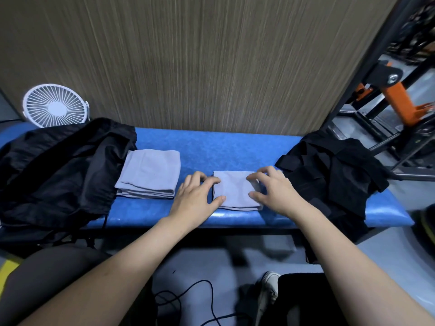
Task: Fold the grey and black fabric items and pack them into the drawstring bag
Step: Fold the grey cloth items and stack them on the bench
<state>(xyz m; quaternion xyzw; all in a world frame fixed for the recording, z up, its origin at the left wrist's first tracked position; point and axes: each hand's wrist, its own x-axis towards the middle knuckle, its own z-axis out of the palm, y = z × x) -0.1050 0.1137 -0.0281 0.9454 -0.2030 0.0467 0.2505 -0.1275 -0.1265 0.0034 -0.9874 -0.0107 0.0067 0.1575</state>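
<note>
Two grey cloths: one folded stack (148, 174) beyond the left hand (197, 196), one (235, 194) between both hands, right hand (273, 190) too spread, fingertips pressing its edges.

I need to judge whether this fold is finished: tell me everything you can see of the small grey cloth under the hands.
The small grey folded cloth is a soft, towel-like rectangle with thin dark edging along its left and near edges. It lies flat on the blue padded bench, between the stack of grey folded cloths and the black garment pile. The left hand and right hand touch its sides with their fingertips.
</note>
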